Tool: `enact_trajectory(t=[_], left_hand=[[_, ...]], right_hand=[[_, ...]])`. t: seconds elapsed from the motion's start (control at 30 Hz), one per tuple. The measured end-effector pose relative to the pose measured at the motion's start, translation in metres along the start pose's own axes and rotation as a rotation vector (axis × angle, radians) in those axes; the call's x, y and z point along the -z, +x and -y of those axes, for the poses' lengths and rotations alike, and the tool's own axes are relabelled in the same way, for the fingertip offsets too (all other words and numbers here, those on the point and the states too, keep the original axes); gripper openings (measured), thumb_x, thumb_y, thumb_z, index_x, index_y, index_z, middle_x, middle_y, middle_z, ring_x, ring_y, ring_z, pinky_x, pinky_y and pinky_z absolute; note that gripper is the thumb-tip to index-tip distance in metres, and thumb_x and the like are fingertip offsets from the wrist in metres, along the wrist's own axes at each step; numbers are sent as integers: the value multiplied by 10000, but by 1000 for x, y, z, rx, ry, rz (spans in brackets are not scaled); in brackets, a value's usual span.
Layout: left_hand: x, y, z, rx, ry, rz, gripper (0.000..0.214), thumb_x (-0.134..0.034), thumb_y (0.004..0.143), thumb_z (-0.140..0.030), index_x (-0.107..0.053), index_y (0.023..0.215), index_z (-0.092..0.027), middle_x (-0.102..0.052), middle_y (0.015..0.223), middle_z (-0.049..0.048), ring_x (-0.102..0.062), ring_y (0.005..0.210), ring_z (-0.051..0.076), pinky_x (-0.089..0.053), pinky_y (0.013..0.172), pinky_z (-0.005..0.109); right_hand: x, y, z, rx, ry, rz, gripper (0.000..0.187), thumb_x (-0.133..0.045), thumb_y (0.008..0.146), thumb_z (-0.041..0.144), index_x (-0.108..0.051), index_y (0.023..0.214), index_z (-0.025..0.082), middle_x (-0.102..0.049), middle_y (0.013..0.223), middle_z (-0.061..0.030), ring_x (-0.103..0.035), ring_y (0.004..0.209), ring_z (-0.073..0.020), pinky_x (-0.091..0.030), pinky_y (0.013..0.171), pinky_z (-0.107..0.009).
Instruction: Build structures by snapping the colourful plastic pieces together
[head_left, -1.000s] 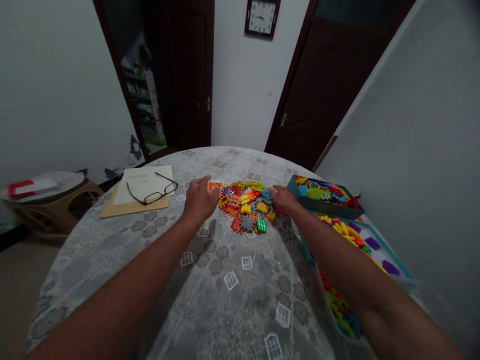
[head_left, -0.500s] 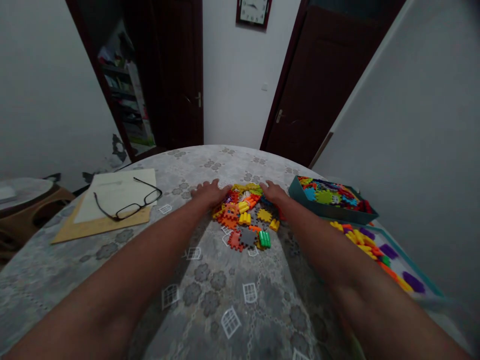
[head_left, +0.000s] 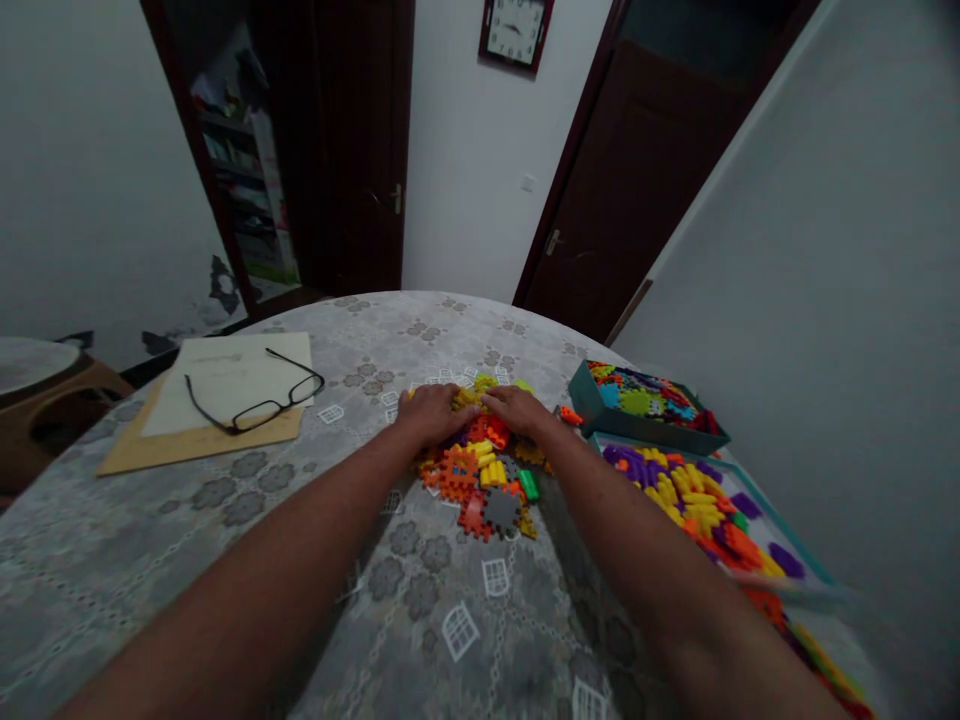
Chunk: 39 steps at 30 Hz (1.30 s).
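Observation:
A heap of colourful plastic interlocking building pieces [head_left: 459,470] lies on the patterned tablecloth in front of me. My left hand [head_left: 433,412] rests over the heap's far left part, its thumb apart from the fingers and pointing inward. Yellow pieces [head_left: 466,398] show between the two thumbs. Over the far right part lies my right hand [head_left: 519,410], palm down, fingers partly hidden behind the hand. Nearer to me are a grey square piece [head_left: 502,510], a red one [head_left: 475,517] and a green ribbed one [head_left: 529,486], untouched.
To the right stand a teal box [head_left: 637,418] of mixed pieces and a shallow tray [head_left: 787,500] with yellow, purple and orange pieces. Black-framed glasses [head_left: 259,415] lie on papers [head_left: 225,370] at the left. White window-shaped pieces [head_left: 460,631] are scattered on the cloth [head_left: 360,650].
Both hands have come inward and nearer, from the heap's sides onto it. The pieces are bunched closer, and some near ones have slid toward me. The view has shifted slightly.

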<state>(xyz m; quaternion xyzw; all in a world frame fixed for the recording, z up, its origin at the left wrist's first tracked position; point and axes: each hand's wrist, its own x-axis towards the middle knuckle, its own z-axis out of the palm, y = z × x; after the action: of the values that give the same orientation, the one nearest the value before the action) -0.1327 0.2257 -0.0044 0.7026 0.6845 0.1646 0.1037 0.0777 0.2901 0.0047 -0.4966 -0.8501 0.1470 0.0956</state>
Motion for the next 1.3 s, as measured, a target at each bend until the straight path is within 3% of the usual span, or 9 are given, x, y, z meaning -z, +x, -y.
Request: enact_trajectory(t=[0.33, 0.5, 0.73, 0.83, 0.9, 1.0, 1.07, 1.2, 1.3], left_hand=[[6, -92, -24, -13, -19, -43, 637, -554, 951, -744, -714, 1263, -212, -768, 1281, 174, -673, 1269, 389, -431, 1097, 540], [9, -130, -33, -62, -79, -50, 561, -569, 1001, -627, -689, 1356, -209, -769, 1318, 156, -689, 1257, 368, -457, 1090, 517], [5, -157, -27, -202, -204, -138, 515, -641, 999, -501, -668, 1405, -184, -727, 1399, 156, -665, 1315, 338, -480, 1147, 463], [9, -159, -22, -242, -226, -234, 436, -639, 1004, -450, -688, 1339, -175, -726, 1365, 163, -659, 1304, 336, -494, 1152, 478], [12, -159, -18, -240, -219, -289, 410, -613, 1018, -451, -695, 1295, -161, -724, 1341, 175, -659, 1292, 342, -504, 1148, 495], [12, -160, -5, -186, -159, -347, 428, -560, 1040, -489, -701, 1262, -151, -729, 1304, 188, -668, 1255, 365, -521, 1122, 535], [7, -162, 6, -165, -127, -370, 456, -521, 1054, -513, -703, 1259, -149, -732, 1294, 190, -669, 1249, 371, -517, 1126, 545], [-5, -163, 29, -163, -121, -333, 479, -452, 1077, -506, -709, 1266, -148, -742, 1301, 190, -680, 1250, 346, -509, 1146, 511], [-9, -161, 41, -157, -128, -285, 490, -425, 1081, -488, -718, 1275, -146, -753, 1302, 189, -683, 1256, 339, -502, 1152, 504]], right_hand=[[-9, -80, 30, 98, 77, 1, 504, -526, 1092, 482, -718, 1441, 173, -686, 1507, -138, -610, 1427, -282, -412, 1234, -383], [-12, -115, 52, 190, 178, 1, 407, -467, 1122, 391, -781, 1267, 175, -766, 1343, -135, -671, 1290, -256, -452, 1162, -369], [12, -154, 75, 256, 210, 103, 385, -447, 1128, 369, -776, 1175, 175, -797, 1155, -98, -716, 1058, -222, -508, 957, -308], [28, -145, 73, 229, 118, 107, 402, -438, 1134, 385, -784, 1168, 184, -807, 1132, -84, -722, 1042, -221, -514, 931, -300], [37, -129, 63, 143, -16, 62, 388, -447, 1130, 366, -778, 1238, 194, -797, 1237, -85, -714, 1146, -216, -506, 993, -283], [49, -99, 35, -35, -192, -5, 427, -487, 1095, 279, -686, 1447, 143, -678, 1499, -148, -619, 1385, -236, -434, 1152, -282], [54, -81, 11, -137, -253, -24, 493, -480, 1069, 219, -614, 1522, 76, -612, 1561, -213, -559, 1465, -274, -397, 1206, -316], [51, -61, -32, -283, -358, 3, 523, -486, 1054, 212, -585, 1546, 67, -626, 1526, -242, -561, 1463, -301, -418, 1192, -333], [40, -55, -50, -344, -418, 42, 506, -481, 1072, 277, -600, 1530, 100, -659, 1473, -240, -616, 1396, -308, -457, 1148, -346]])
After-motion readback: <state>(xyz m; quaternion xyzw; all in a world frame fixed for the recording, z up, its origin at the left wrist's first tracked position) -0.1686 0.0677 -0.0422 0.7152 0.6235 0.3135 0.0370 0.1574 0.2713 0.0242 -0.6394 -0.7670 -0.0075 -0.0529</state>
